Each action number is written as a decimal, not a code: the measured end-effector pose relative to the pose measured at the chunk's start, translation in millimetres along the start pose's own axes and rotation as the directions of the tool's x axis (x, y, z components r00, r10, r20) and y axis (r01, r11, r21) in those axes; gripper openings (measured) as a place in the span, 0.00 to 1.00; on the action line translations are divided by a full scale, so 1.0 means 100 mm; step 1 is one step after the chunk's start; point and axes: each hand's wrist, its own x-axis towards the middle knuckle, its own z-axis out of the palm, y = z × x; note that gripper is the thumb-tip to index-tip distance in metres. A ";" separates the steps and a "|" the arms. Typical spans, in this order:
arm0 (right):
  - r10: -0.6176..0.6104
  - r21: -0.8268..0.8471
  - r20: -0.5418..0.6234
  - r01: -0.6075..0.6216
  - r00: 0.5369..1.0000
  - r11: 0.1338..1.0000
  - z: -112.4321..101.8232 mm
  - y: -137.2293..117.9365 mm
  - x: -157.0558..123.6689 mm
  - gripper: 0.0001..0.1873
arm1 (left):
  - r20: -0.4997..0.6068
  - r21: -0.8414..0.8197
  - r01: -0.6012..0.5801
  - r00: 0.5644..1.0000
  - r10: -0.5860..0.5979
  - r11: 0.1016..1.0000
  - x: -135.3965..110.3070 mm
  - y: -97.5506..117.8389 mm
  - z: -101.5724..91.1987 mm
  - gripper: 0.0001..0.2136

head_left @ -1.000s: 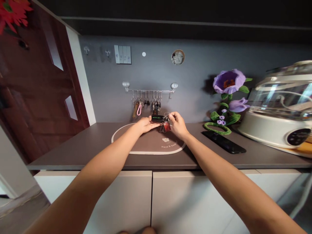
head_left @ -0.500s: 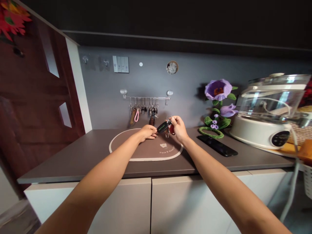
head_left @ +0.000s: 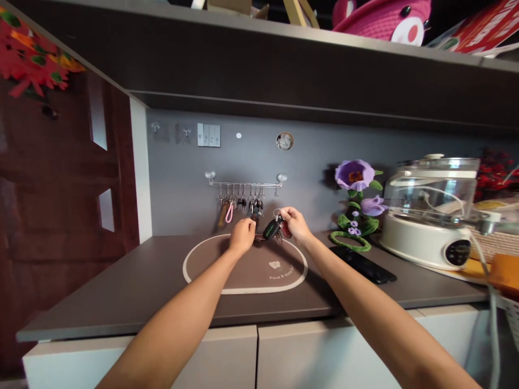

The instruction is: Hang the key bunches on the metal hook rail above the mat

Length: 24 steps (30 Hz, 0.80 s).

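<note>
My right hand (head_left: pixel 295 223) pinches a key bunch (head_left: pixel 274 228) by its ring: a black fob, a red tag and some keys dangle from it above the brown oval mat (head_left: pixel 206 270). My left hand (head_left: pixel 242 235) is curled just left of the fob, fingers closed near its lower end; whether it grips anything is hidden. Behind both hands a chrome wall rail (head_left: pixel 245 184) carries several more key bunches (head_left: pixel 241 203) on hooks.
A black phone (head_left: pixel 365 265) lies on the grey counter (head_left: pixel 121 292) right of the mat. Purple knitted flowers (head_left: pixel 357 194) and a white appliance with a glass lid (head_left: pixel 430 216) stand further right. A dark wooden door (head_left: pixel 60 205) is at the left, a shelf overhead.
The view has tilted up, revealing the shelf. My right hand has lifted the key bunch slightly toward the rail; my left hand has let go of the fob and curled beside it.
</note>
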 end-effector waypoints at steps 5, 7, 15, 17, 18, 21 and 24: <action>0.044 -0.056 -0.006 -0.045 0.999 0.997 0.02 -0.17 0.33 0.09 | -0.056 0.049 0.021 0.998 -0.018 0.999 0.01 -0.01 -0.03 0.11; 0.039 -0.077 -0.010 -0.040 0.999 0.996 0.05 -0.21 0.46 0.08 | -0.061 0.063 0.024 0.998 -0.020 0.998 0.01 0.00 -0.04 0.12; 0.054 -0.189 -0.102 -0.073 0.993 0.979 0.23 -0.28 0.82 0.08 | -0.060 0.106 0.072 0.996 -0.066 0.992 -0.01 0.05 -0.11 0.13; 0.038 -0.251 -0.139 -0.073 0.990 0.965 0.28 -0.29 0.88 0.08 | -0.053 0.120 0.089 0.995 -0.083 0.989 -0.01 0.05 -0.12 0.13; 0.027 -0.288 -0.160 -0.073 0.987 0.955 0.30 -0.29 0.91 0.08 | -0.050 0.126 0.094 0.995 -0.089 0.988 0.00 0.05 -0.13 0.13; -0.012 -0.408 -0.203 -0.073 0.979 0.910 0.36 -0.30 0.98 0.08 | -0.048 0.130 0.094 0.995 -0.089 0.987 0.01 0.05 -0.13 0.13; -0.023 -0.500 -0.231 -0.098 0.973 0.861 0.40 -0.30 1.03 0.09 | -0.050 0.127 0.094 0.995 -0.088 0.987 0.01 0.05 -0.13 0.13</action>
